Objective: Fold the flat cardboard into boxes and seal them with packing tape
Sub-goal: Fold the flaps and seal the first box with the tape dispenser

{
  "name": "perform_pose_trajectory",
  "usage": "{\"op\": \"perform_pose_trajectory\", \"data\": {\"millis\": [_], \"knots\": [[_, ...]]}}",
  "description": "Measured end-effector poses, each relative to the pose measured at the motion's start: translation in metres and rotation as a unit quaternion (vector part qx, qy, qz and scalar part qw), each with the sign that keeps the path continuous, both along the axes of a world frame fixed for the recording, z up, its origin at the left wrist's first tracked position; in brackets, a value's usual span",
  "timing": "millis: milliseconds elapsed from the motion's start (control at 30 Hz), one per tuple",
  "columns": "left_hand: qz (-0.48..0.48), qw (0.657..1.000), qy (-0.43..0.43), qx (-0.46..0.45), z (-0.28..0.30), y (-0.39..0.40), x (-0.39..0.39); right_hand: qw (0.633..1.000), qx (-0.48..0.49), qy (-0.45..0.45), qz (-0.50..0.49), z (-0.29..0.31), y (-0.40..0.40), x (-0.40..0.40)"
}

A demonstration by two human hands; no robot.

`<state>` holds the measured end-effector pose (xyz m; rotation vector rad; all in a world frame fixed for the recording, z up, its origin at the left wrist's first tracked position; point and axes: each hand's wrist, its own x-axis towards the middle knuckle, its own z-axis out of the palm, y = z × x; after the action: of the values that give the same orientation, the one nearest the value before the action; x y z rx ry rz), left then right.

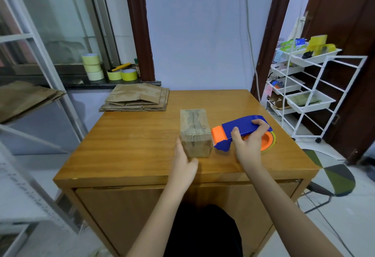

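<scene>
- Small brown cardboard box (195, 133), folded shut, taped along its top seam, standing mid-counter.
- Blue-and-orange tape dispenser (242, 133) just right of it.
- Flat cardboard stack (138, 98) at the far-left corner.

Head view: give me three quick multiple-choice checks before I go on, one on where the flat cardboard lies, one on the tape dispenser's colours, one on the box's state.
1. Where is the stack of flat cardboard?
A. far left corner of the table
B. on the floor
C. on the white cart

2. What colours is the tape dispenser?
A. red and black
B. blue and orange
C. all green

3. What state is the box in?
A. still flat
B. open with flaps up
C. folded up, tape across the top seam

Key: 1 A, the stack sits at the table's far left corner. 2 B, blue body with orange front, gripped by the right hand. 3 C, closed, with the left hand beside it.
</scene>
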<state>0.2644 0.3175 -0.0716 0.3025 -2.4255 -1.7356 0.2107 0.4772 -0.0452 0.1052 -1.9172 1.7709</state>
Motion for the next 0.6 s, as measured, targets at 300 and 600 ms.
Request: {"op": "perform_pose_trajectory", "data": {"millis": [300, 600], "knots": [[-0.017, 0.998, 0.007, 0.063, 0.009, -0.003, 0.002, 1.000, 0.010, -0.014, -0.007, 0.005, -0.001, 0.006], [-0.041, 0.814, 0.147, -0.560, 0.040, -0.014, -0.013, 0.999, 0.027, -0.019, -0.001, 0.010, 0.000, 0.007]]}}
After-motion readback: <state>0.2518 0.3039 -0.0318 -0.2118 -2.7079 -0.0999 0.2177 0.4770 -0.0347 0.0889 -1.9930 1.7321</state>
